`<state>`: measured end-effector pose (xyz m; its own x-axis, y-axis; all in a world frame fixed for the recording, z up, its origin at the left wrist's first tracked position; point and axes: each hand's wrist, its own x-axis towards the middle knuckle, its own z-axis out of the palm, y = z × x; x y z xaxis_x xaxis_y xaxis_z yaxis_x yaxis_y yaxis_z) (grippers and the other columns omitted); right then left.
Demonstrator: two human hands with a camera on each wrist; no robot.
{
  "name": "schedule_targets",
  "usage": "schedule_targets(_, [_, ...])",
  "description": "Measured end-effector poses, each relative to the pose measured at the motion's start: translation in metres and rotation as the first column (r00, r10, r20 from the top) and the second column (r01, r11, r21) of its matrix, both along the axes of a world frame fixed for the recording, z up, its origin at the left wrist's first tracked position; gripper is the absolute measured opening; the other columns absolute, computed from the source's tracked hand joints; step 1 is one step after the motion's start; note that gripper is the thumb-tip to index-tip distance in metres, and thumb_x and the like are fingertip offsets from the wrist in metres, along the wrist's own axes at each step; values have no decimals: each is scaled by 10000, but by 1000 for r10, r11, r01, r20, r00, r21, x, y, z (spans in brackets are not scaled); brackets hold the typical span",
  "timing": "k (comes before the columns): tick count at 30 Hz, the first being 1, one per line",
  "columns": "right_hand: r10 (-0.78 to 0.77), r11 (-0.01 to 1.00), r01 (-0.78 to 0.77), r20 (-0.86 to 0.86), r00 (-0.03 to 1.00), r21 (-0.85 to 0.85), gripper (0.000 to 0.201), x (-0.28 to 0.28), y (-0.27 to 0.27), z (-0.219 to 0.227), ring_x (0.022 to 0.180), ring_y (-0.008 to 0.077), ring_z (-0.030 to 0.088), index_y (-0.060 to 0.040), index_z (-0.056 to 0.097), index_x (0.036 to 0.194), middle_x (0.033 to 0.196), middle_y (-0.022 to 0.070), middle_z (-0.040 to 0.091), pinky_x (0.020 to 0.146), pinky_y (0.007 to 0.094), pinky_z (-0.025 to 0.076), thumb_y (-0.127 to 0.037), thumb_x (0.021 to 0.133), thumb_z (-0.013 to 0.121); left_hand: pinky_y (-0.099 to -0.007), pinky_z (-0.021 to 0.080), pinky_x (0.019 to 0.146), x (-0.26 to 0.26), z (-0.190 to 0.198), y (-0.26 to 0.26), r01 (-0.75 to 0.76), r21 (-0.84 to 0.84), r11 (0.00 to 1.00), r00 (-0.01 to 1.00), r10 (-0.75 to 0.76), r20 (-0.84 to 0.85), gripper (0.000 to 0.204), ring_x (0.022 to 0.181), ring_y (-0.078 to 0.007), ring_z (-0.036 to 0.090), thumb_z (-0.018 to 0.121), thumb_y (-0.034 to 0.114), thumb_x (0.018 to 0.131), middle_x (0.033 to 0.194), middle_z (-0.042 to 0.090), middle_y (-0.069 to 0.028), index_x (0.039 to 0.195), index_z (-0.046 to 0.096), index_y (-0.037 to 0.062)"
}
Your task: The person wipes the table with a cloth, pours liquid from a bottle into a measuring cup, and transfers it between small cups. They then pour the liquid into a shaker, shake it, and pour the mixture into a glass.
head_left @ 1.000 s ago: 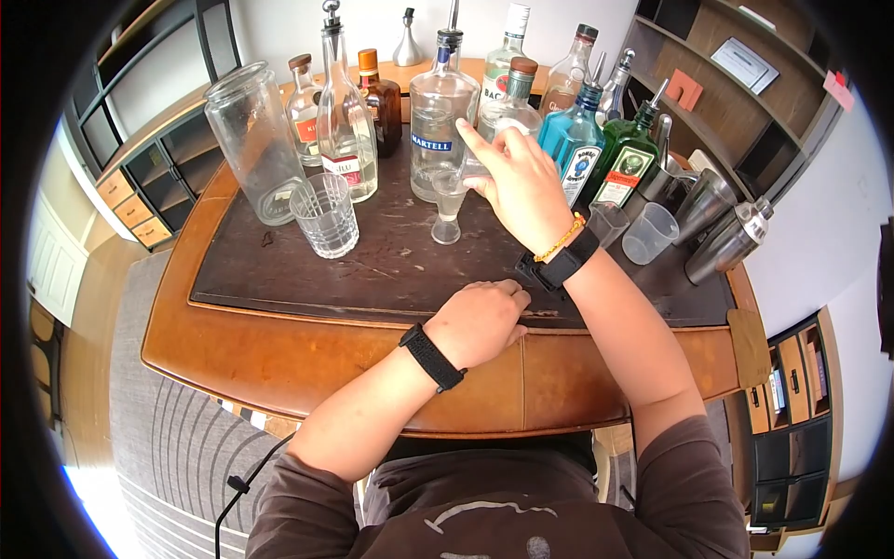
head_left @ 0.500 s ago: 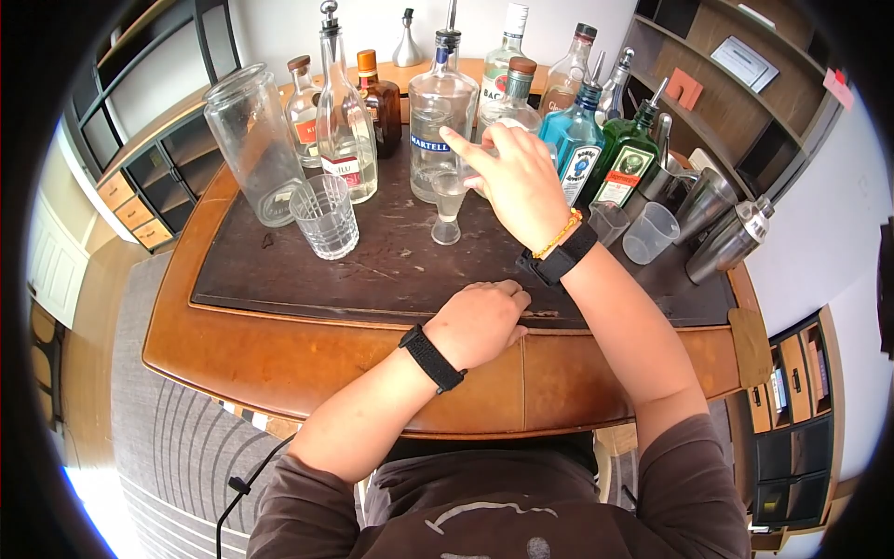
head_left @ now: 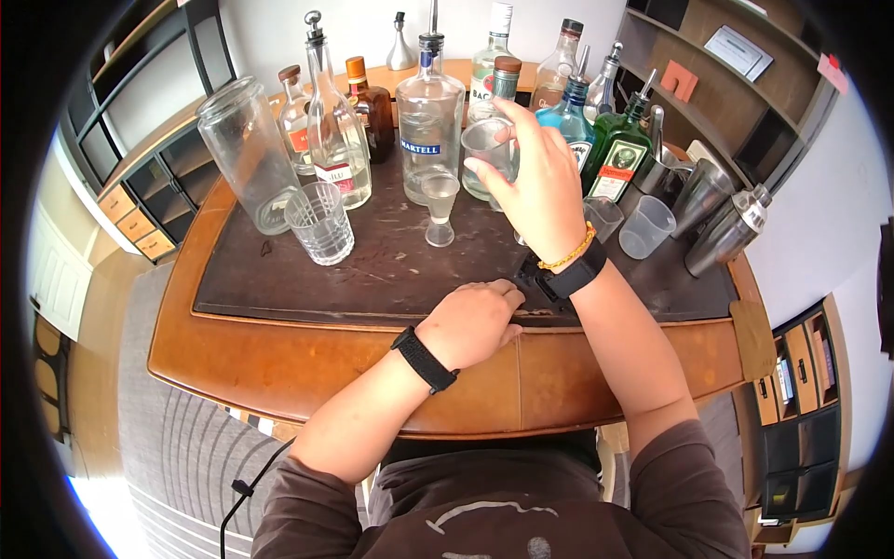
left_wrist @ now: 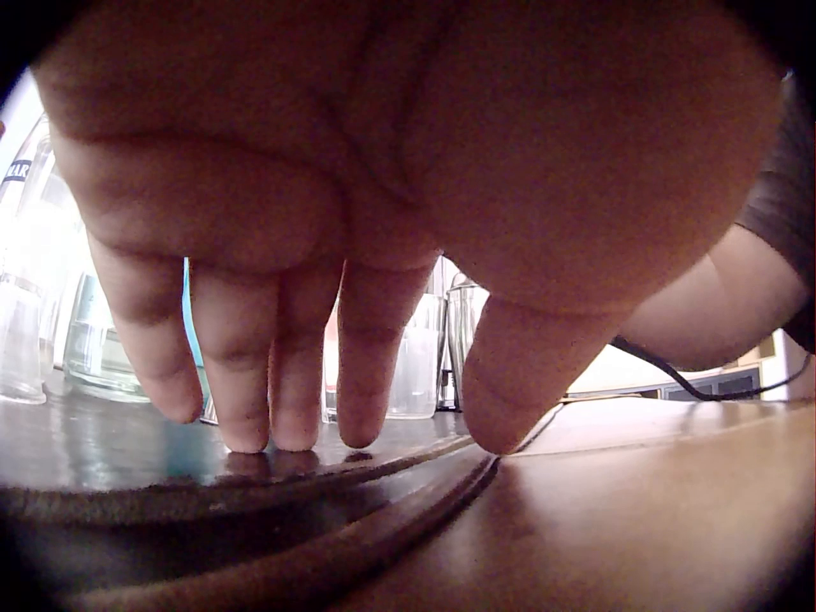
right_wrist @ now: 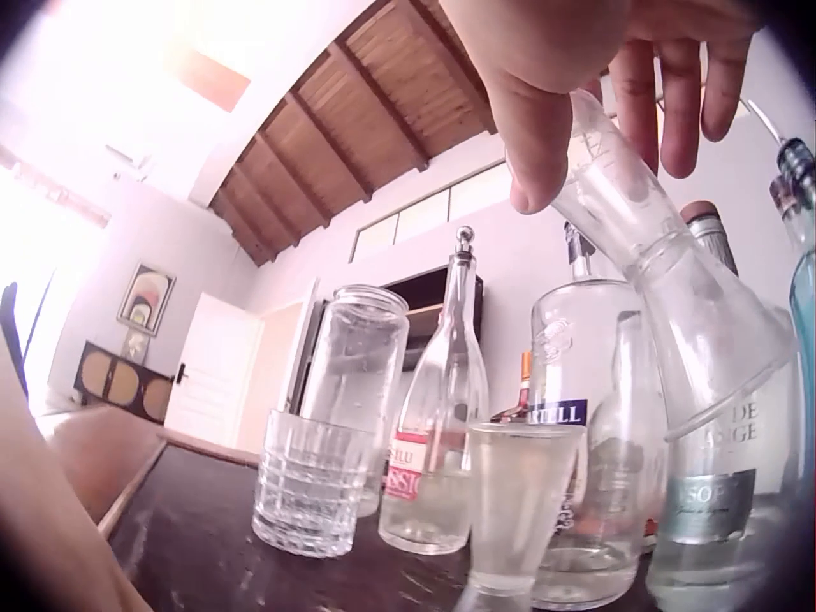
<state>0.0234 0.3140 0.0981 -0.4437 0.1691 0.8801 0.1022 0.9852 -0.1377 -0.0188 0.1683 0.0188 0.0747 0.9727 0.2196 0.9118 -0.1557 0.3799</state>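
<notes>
My right hand (head_left: 545,191) is raised over the table and pinches a clear double-ended jigger (right_wrist: 631,211) between thumb and fingers. In the right wrist view this jigger leans, one end up by the thumb, its wider end down to the right. Left of it, a second clear jigger (head_left: 440,207) stands upright on the table, with pale liquid in its upper cup. Behind both is the bottle labelled Martell (head_left: 428,116). My left hand (head_left: 470,321) rests palm down near the front edge, fingertips on the dark table top (left_wrist: 166,466), thumb on the brown leather border.
A cut-glass tumbler (head_left: 321,228), a tall glass jar (head_left: 247,154) and a spouted bottle (head_left: 340,154) stand at left. Green (head_left: 619,154) and blue (head_left: 570,121) bottles, a plastic cup (head_left: 647,226) and a metal shaker (head_left: 726,233) stand at right. More bottles line the back.
My right hand has turned and shifted slightly right; its index finger, stretched out before, now curves, and the held jigger's mouth shows beside the thumb. My left hand stays resting.
</notes>
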Motion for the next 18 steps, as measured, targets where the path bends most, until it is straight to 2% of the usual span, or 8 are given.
schedule_targets(1, [-3, 1000, 3, -4, 1000, -3, 633, -1, 2, -3, 866, 258, 584, -83, 516, 1298, 934, 66, 643, 800, 381, 474, -221, 749, 800, -441, 507, 859, 0, 0, 0, 0, 2, 1000, 1000, 0, 0, 367, 985, -364, 619, 666, 214, 851, 1101, 627, -172, 1145, 603, 4])
schedule_targets(4, [140, 936, -115, 50, 989, -333, 622, -5, 8, -16, 911, 275, 590, -88, 524, 1266, 921, 70, 645, 863, 402, 437, -185, 717, 802, -451, 508, 848, -1, -1, 2, 0, -2, 1000, 1000, 0, -9, 370, 967, -378, 618, 665, 220, 853, 1078, 631, -182, 1151, 598, 10])
schedule_targets(5, [137, 935, -114, 45, 990, -335, 622, -5, 9, -20, 911, 275, 590, -88, 524, 1266, 921, 70, 645, 863, 402, 437, -185, 717, 802, -455, 508, 845, -1, -1, 2, -5, -6, 1000, 1000, 5, -9, 372, 959, -382, 619, 664, 224, 855, 1066, 633, -187, 1153, 597, 11])
schedule_targets(7, [-11, 972, 43, 137, 991, -232, 600, -3, 11, -29, 979, 276, 570, -91, 540, 1231, 926, 72, 649, 976, 448, 359, -208, 705, 802, -456, 507, 846, -1, 0, 2, -14, -25, 1000, 1000, 14, -21, 368, 957, -381, 620, 661, 224, 858, 1059, 635, -188, 1153, 599, 13])
schedule_targets(8, [-12, 970, 43, 133, 991, -237, 600, -3, 12, -34, 979, 276, 570, -91, 540, 1231, 926, 72, 649, 976, 448, 359, -208, 705, 802, -456, 507, 848, -1, 1, 2, -27, -40, 999, 999, 26, -29, 364, 954, -380, 621, 659, 225, 861, 1052, 636, -189, 1153, 600, 15])
schedule_targets(10, [-60, 969, 109, 216, 975, -223, 576, -2, 14, -41, 1045, 289, 537, -89, 555, 1191, 945, 74, 657, 1038, 510, 256, -230, 690, 801, -456, 506, 847, -2, 3, 1, -26, -42, 999, 1000, 26, -12, 345, 955, -379, 622, 659, 227, 862, 1046, 638, -187, 1131, 612, 16])
schedule_targets(15, [-119, 958, 197, 335, 935, -209, 573, 2, 17, -51, 1106, 295, 498, -81, 559, 1181, 1028, 63, 664, 1061, 567, 201, -234, 684, 798, -446, 506, 842, -17, 11, 1, 26, -44, 999, 997, -23, 76, 295, 937, -374, 628, 678, 231, 851, 1035, 646, -183, 1054, 650, 18])
schedule_targets(18, [-144, 958, 221, 354, 924, -185, 585, 4, 17, -54, 1138, 298, 481, -82, 559, 1185, 1072, 64, 660, 1068, 585, 185, -238, 678, 805, -419, 506, 800, -34, 23, -1, -71, 74, 995, 985, 58, 160, 231, 888, -371, 635, 710, 221, 829, 932, 674, -172, 920, 658, 14])
